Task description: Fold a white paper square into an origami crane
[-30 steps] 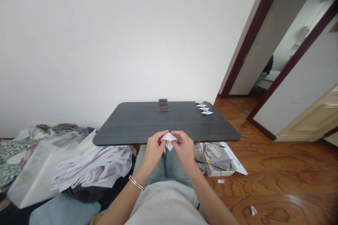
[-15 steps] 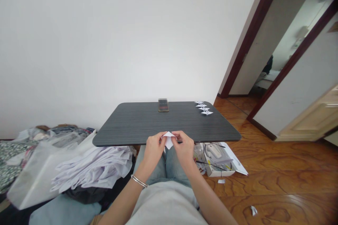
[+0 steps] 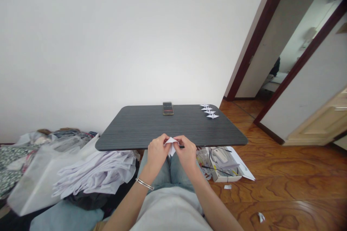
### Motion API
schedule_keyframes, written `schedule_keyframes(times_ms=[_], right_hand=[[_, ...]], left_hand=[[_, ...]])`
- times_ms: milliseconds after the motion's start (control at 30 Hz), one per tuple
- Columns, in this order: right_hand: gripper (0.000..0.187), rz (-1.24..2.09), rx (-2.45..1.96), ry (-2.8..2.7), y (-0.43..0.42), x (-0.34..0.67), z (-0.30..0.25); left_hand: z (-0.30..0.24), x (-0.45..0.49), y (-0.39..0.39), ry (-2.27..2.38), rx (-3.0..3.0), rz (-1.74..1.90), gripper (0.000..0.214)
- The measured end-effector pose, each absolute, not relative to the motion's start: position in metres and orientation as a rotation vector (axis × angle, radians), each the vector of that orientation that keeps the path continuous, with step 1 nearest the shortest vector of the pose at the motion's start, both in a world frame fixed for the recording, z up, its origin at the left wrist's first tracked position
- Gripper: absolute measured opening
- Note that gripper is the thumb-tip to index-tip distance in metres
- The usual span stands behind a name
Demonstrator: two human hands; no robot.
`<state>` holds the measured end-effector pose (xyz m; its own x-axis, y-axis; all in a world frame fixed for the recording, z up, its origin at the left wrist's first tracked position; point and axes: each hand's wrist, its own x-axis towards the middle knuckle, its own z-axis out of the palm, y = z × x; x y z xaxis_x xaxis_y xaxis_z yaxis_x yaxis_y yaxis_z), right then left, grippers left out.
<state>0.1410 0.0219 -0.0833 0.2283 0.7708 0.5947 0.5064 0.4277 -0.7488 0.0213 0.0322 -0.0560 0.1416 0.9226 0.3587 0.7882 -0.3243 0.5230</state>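
1. A small white piece of folded paper point(image 3: 171, 143) is held between both hands just above the near edge of the dark tabletop point(image 3: 141, 126), over the person's lap.
2. The left hand point(image 3: 156, 152) is closed on the paper's left side, with its fingers point(image 3: 164, 138) pinched at the upper edge; a silver bracelet point(image 3: 144, 184) is worn on that wrist.
3. The right hand point(image 3: 187, 151) is closed on the paper's right side, its fingers point(image 3: 180, 139) pressed narrowly together on the fold. The two hands are nearly touching around the paper.
4. The step in hand is judged to be a fold or crease being made in a partly shaped origami piece; the exact fold cannot be told, as most of the paper is hidden by the fingers.
5. Four finished paper cranes point(image 3: 209, 110) are lined up at the far right corner of the tabletop, well apart from the hands, and a phone point(image 3: 168, 108) is stood at the far edge.
6. For the next move, a firm and even press along the crease is thought to be called for, with the edges kept aligned so the small flap is not skewed or torn.
7. A heap of white sheets point(image 3: 94, 173) is seen on the left, and an open box point(image 3: 225, 164) with cables lies on the wooden floor point(image 3: 284, 180) to the right.
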Motion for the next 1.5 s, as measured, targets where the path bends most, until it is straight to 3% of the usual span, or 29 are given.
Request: schedule_keyframes(times_ms=[300,700,1033,1267,1500], right_hand=[[0.013,0.236,-1.226,-1.446,0.021,0.139,-0.084],[0.014,0.376,-1.288,-1.296,0.027,0.151,-0.075],[0.016,0.526,-1.081,-1.356,0.025,0.144,-0.077],[0.031,0.834,-0.913,-1.265,0.028,0.148,-0.082],[0.024,0.911,-0.908,-1.206,0.028,0.146,-0.081]], left_hand=[[-0.056,0.026,0.036,1.787,2.197,0.953,0.013],[-0.061,0.023,0.036,1.195,1.969,1.365,0.017],[-0.057,0.021,0.041,1.298,1.877,1.361,0.011],[-0.052,0.021,0.038,1.354,1.88,1.382,0.016],[-0.051,0.022,0.037,1.392,1.907,1.359,0.018]])
